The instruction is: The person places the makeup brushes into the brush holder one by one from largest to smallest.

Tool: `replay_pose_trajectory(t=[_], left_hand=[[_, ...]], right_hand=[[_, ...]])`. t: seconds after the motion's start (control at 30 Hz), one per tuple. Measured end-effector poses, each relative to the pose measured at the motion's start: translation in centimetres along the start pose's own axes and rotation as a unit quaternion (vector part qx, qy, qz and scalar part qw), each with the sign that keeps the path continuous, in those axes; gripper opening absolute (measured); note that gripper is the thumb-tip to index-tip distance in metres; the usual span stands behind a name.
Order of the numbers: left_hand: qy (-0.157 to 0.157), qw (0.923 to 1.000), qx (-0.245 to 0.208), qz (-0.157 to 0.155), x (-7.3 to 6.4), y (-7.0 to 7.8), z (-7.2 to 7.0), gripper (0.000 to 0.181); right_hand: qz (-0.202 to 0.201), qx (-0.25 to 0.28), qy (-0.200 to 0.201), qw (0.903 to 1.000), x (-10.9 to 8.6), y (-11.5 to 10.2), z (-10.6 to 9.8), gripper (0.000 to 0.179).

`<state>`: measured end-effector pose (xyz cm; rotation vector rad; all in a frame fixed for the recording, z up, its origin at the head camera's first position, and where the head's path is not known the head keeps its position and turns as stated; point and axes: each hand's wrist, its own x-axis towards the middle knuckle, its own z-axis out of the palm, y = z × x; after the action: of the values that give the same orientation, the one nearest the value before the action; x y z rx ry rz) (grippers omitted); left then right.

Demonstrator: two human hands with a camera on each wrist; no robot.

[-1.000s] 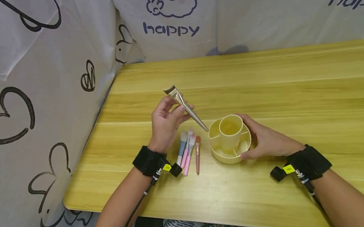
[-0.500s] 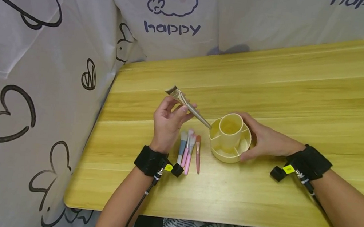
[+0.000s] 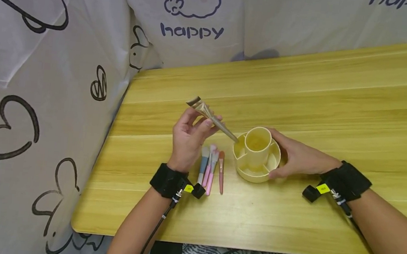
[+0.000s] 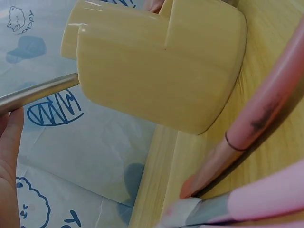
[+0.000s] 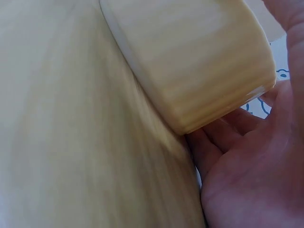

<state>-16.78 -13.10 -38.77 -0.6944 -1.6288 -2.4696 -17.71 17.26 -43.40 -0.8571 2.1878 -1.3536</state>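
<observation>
A makeup brush (image 3: 215,119) with a gold handle and a dark flat head is pinched between the thumb and fingers of my left hand (image 3: 189,140). It slants down to the right, and its handle end overlaps the rim of a pale yellow divided organizer (image 3: 252,176) in the head view. A taller round cup rises from the organizer's middle, with walled compartments around it. My right hand (image 3: 294,154) grips the organizer's right side, thumb at the front and fingers behind. In the left wrist view the handle (image 4: 42,92) reaches the organizer's upper edge (image 4: 142,71).
Several makeup brushes (image 3: 210,174) with pink and blue-grey parts lie between my left wrist and the organizer, a brownish-pink brush (image 3: 221,173) at their right. The wooden table (image 3: 320,97) ends at a printed white cloth (image 3: 203,49) behind and on the left.
My left hand has shifted slightly right with the gold brush, and its handle end has come from just left of the organizer to over its rim. My right hand stays put.
</observation>
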Motion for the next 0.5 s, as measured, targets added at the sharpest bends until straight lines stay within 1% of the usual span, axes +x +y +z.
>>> replay_pose_trajectory(t=[0.1, 0.17, 0.33, 0.4, 0.5], left_hand=[[-0.015, 0.9998, 0.016, -0.003, -0.15, 0.03, 0.23, 0.029], [-0.033, 0.9991, 0.025, -0.007, -0.27, -0.01, 0.38, 0.03], [-0.073, 0.9968, 0.031, -0.015, -0.52, -0.3, 0.47, 0.029], [-0.086, 0.9949, 0.05, -0.014, -0.62, -0.41, 0.41, 0.029], [-0.111, 0.9901, 0.085, -0.013, -0.75, -0.5, 0.39, 0.027]], right_hand=[[-0.001, 0.002, -0.001, 1.0, 0.01, 0.03, -0.06, 0.104], [-0.001, 0.001, -0.001, 1.0, 0.02, 0.05, -0.07, 0.104], [-0.006, 0.0, -0.002, 1.0, 0.03, -0.03, -0.11, 0.103], [-0.011, 0.004, -0.005, 0.9999, 0.01, -0.08, -0.16, 0.102], [-0.015, 0.008, -0.008, 0.9998, -0.03, -0.17, -0.24, 0.1]])
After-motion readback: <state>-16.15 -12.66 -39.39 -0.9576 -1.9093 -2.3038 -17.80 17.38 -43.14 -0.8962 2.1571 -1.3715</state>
